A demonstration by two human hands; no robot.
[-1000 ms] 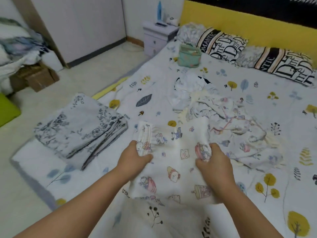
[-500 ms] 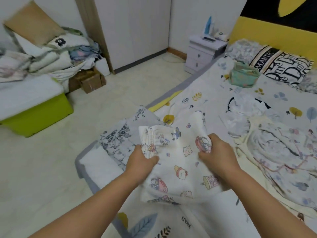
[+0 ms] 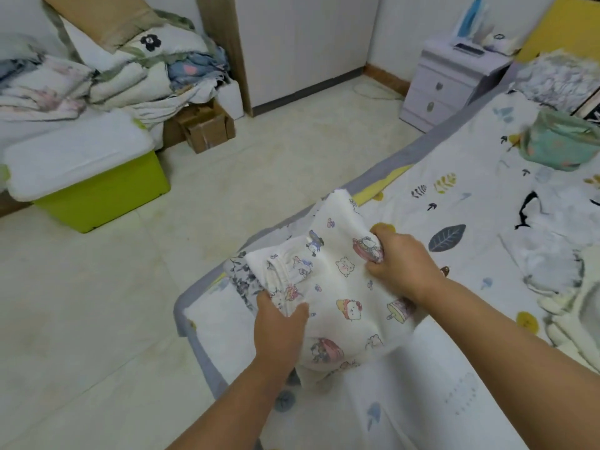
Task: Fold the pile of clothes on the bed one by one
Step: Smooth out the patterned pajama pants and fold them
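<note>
We are holding the white cartoon-print folded garment [image 3: 337, 287] above the bed's [image 3: 438, 401] near-left corner: left hand [image 3: 279, 332] pinching its near-left edge, right hand [image 3: 401, 264] gripping the far-right; the grey floral folded stack [image 3: 242, 279] is lying just beneath, leftward.

We count two hands [image 3: 402, 264], one cartoon-print garment [image 3: 341, 287], one green storage bin [image 3: 100, 196], one cardboard box [image 3: 207, 129], one nightstand [image 3: 451, 82] and one teal pouch [image 3: 558, 144].
</note>
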